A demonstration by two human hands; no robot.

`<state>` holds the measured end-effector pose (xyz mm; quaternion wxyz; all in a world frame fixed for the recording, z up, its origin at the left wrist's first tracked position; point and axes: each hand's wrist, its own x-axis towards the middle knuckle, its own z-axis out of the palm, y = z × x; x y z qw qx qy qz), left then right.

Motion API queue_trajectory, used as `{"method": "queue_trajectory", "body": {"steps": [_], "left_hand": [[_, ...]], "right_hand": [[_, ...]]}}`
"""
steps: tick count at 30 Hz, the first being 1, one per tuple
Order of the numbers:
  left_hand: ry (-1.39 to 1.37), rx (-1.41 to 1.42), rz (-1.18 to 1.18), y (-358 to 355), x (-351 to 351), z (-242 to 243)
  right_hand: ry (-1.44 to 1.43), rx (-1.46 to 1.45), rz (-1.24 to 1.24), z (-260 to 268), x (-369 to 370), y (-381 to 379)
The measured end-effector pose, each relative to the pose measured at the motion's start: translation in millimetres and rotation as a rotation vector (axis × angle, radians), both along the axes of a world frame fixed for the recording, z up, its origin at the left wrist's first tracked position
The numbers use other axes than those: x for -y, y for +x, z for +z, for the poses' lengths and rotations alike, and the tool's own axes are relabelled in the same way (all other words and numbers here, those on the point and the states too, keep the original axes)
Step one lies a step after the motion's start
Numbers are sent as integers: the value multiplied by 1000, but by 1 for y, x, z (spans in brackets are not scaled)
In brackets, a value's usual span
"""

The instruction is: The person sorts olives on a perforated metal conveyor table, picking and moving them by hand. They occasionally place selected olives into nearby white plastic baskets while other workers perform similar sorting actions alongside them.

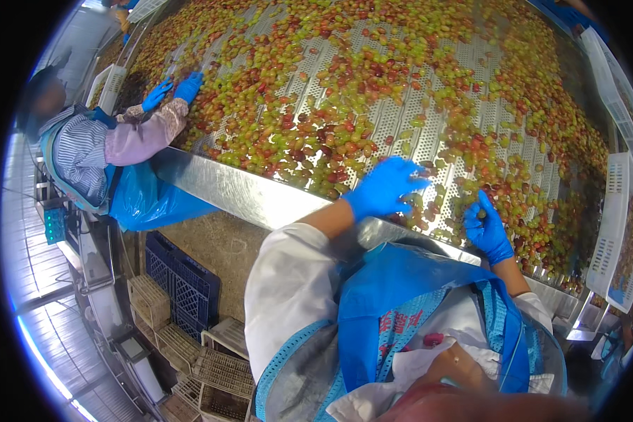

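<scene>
Small oval fruits (pixel 343 126), red and yellow-green and grape-like, lie scattered over a perforated metal conveyor surface (pixel 319 60). My left hand (pixel 385 187), in a blue glove, reaches over the near metal edge. Its fingers are spread above the fruits, and nothing shows in its grasp, though the palm side is hidden. To its right, my right hand (pixel 488 229), also gloved in blue, has its fingers curled. One dark small fruit (pixel 481 213) is held between its thumb and fingers.
A broad metal rim (pixel 242 184) borders the conveyor. A co-worker (pixel 84 142) leans in at left with gloved hands (pixel 189 87) over the fruits. White crates (pixel 617 232) line the right side. Dark blue crates (pixel 182 285) and beige crates (pixel 224 372) stand on the floor.
</scene>
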<state>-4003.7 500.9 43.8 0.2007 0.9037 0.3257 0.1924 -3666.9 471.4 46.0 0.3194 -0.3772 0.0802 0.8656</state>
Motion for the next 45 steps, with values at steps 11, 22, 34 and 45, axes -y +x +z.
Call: {"method": "queue_trajectory", "body": {"steps": [11, 22, 34, 45], "left_hand": [[100, -351, 1335, -142, -52, -30], [-168, 489, 610, -31, -42, -8], [73, -196, 1303, -277, -141, -12], [105, -504, 984, -165, -240, -43]], "right_hand": [[112, 166, -49, -16, -34, -7], [164, 148, -96, -3, -5, -7], [114, 339, -299, 24, 52, -57], [44, 248, -582, 26, 109, -106]]}}
